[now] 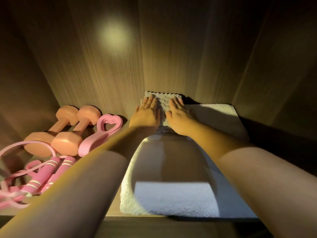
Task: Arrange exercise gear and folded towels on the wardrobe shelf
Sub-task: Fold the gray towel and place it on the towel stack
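Both hands, left hand point(145, 114) and right hand point(178, 117), lie flat with straight fingers pressing a small folded towel point(163, 104), gripping nothing. That towel lies on a larger white towel point(171, 200); left of the white towel are two dumbbells point(68, 134) and a pink jump rope point(42, 176).

Dumbbells point(66, 143) and rope point(42, 170) crowd left, towels point(171, 200) fill right, open space above

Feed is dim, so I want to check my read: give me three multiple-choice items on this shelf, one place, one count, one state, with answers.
1. The dumbbells lie: A) left of the towels B) on them C) right of them.
2. How many dumbbells: A) one B) two C) four.
3. The left hand and right hand are: A) fists B) gripping a dumbbell C) flat on the small towel.
Answers: 1 A, they sit far left; 2 B, two lie side by side; 3 C, straight fingers press it.
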Available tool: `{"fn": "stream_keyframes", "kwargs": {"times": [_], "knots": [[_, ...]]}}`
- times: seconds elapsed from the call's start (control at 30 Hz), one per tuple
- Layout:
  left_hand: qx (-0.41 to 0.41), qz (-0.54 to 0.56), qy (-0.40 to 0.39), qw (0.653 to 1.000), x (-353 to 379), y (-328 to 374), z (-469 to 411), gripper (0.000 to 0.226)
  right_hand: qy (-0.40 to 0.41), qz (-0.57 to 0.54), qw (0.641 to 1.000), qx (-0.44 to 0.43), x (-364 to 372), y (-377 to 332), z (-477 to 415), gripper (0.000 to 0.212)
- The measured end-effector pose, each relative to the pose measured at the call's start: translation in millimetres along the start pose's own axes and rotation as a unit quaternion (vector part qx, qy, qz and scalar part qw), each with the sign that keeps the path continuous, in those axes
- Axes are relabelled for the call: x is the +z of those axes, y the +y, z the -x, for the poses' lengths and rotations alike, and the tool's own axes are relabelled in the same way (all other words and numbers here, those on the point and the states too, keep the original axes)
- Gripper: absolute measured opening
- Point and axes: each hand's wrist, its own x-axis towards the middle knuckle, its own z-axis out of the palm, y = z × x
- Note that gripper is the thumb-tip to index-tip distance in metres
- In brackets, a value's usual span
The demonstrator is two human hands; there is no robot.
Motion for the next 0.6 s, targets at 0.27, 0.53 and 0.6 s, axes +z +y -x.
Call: {"fn": "stream_keyframes", "kwargs": {"times": [0.27,0.53,0.6], "knots": [[-0.015,-0.047,-0.075,0.996,17.7,-9.7,1.9,0.058,-0.038,0.055,0.998,0.007,21.7,15.8,2.4,0.059],[-0.065,-0.039,-0.079,0.994,27.8,-10.0,1.7,0.061,-0.033,0.036,0.998,0.030,28.4,15.1,1.5,0.058],[-0.076,-0.036,-0.078,0.993,29.5,-9.5,2.1,0.062,-0.030,0.036,0.998,0.039,29.9,14.7,1.6,0.058]]}}
